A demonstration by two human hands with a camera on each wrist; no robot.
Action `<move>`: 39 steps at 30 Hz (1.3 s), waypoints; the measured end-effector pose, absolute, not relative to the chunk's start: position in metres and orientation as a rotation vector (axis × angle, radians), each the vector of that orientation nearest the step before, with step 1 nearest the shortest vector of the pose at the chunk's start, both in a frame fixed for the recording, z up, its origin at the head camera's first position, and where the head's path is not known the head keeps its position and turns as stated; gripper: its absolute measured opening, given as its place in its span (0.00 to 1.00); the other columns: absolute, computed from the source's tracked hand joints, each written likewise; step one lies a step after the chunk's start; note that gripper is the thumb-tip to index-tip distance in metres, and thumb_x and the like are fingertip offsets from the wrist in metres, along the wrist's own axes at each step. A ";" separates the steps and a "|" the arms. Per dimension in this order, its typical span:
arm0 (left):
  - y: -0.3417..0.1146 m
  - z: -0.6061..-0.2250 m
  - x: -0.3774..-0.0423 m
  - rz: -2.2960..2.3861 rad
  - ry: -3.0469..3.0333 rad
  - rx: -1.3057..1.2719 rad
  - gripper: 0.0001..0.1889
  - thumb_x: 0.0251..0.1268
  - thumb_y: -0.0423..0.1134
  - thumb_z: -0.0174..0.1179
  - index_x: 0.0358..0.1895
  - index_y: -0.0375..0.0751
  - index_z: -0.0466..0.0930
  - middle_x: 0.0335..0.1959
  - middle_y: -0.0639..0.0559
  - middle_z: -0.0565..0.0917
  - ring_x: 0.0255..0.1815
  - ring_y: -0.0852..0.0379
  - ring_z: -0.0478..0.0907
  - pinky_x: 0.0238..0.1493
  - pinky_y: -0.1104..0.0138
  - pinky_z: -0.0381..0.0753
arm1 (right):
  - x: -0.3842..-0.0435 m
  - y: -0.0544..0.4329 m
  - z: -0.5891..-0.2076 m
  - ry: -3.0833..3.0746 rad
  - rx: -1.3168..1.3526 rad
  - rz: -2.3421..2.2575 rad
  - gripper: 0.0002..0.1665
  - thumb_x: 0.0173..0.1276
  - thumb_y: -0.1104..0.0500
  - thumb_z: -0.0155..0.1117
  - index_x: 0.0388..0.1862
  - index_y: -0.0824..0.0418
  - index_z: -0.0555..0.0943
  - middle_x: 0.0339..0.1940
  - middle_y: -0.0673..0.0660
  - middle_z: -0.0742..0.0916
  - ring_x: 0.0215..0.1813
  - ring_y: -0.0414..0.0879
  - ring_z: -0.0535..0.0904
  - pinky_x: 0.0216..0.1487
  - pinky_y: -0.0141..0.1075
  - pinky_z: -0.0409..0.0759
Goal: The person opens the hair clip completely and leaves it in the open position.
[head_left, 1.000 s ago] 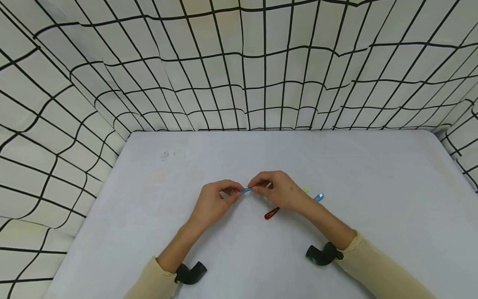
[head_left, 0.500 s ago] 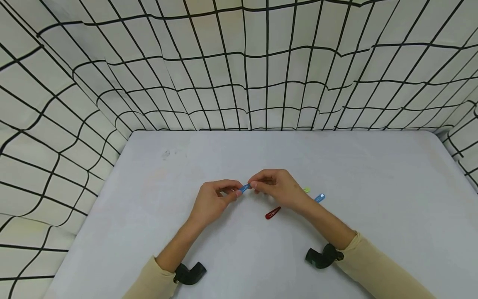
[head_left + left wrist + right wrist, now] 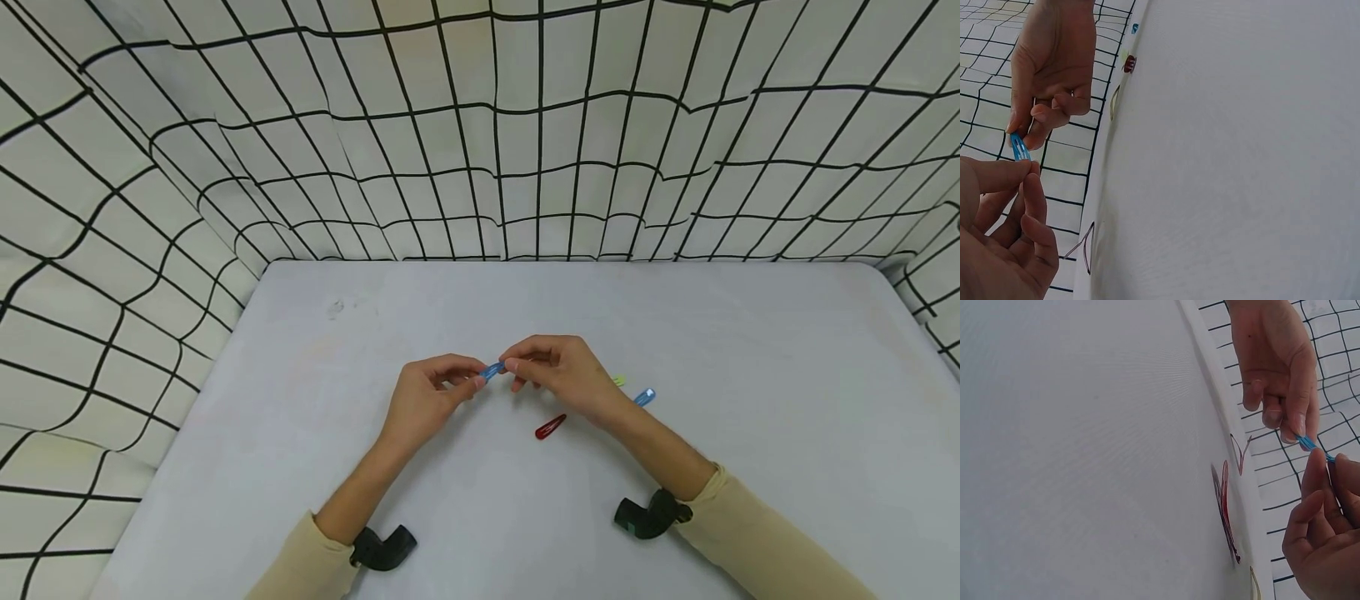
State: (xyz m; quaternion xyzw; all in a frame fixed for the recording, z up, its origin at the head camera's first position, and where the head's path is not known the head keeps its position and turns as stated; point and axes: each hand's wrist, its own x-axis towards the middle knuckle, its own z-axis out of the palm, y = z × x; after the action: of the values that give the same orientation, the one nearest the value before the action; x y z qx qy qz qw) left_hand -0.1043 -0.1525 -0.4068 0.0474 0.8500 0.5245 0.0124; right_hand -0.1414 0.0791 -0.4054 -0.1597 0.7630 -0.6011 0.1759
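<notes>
Step, as judged: 1 blue hair clip point(image 3: 492, 371) is being worked 2-handed; next move is probably calling for steady, opposed grips. Left hand point(image 3: 426, 398), reaching from near left, is pinching the left end; right hand point(image 3: 568, 375), reaching from near right, the right end. Clip is hovering above the tabletop point(image 3: 750, 350), left of 1 red clip point(image 3: 551, 427).

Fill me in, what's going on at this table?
A person is handling a blue snap hair clip with both bare hands: the left hand pinches one end, the right hand the other, held up off the white table. Whether the clip is snapped open or closed is hard to tell. On the table by the right arm lie a red hair clip, a second blue clip and a partly hidden yellow-green clip.
</notes>
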 end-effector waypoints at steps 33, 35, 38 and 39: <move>-0.156 -0.409 -0.100 1.691 2.563 0.146 0.06 0.66 0.35 0.70 0.42 0.49 0.92 0.31 0.41 0.89 0.30 0.43 0.84 0.25 0.72 0.70 | -0.143 0.076 -0.406 2.131 -0.420 -1.664 0.08 0.75 0.52 0.68 0.48 0.50 0.89 0.27 0.51 0.87 0.42 0.63 0.78 0.33 0.31 0.67; -0.156 -0.409 -0.100 1.693 2.562 0.149 0.05 0.66 0.35 0.70 0.42 0.49 0.92 0.31 0.41 0.89 0.30 0.44 0.83 0.25 0.72 0.70 | -0.144 0.076 -0.406 2.125 -0.418 -1.666 0.08 0.75 0.53 0.68 0.48 0.51 0.90 0.27 0.51 0.87 0.42 0.63 0.78 0.33 0.30 0.67; -0.156 -0.411 -0.100 1.699 2.558 0.152 0.05 0.66 0.35 0.70 0.42 0.48 0.92 0.31 0.40 0.90 0.30 0.45 0.84 0.25 0.72 0.69 | -0.144 0.075 -0.406 2.116 -0.411 -1.665 0.08 0.75 0.53 0.67 0.48 0.52 0.90 0.27 0.50 0.87 0.42 0.63 0.77 0.33 0.30 0.67; -0.156 -0.411 -0.100 1.699 2.559 0.154 0.05 0.66 0.35 0.70 0.42 0.48 0.92 0.31 0.40 0.90 0.30 0.46 0.84 0.25 0.72 0.69 | -0.144 0.075 -0.406 2.115 -0.409 -1.663 0.08 0.76 0.53 0.67 0.48 0.52 0.90 0.27 0.50 0.87 0.42 0.62 0.77 0.33 0.30 0.67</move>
State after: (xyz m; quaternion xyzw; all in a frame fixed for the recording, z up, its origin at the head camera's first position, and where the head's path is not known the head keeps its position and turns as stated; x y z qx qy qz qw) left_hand -0.1003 -0.1563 -0.4111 0.0500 0.8316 0.5522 0.0332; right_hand -0.1437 0.0754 -0.4062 -0.1470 0.7601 -0.5976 0.2086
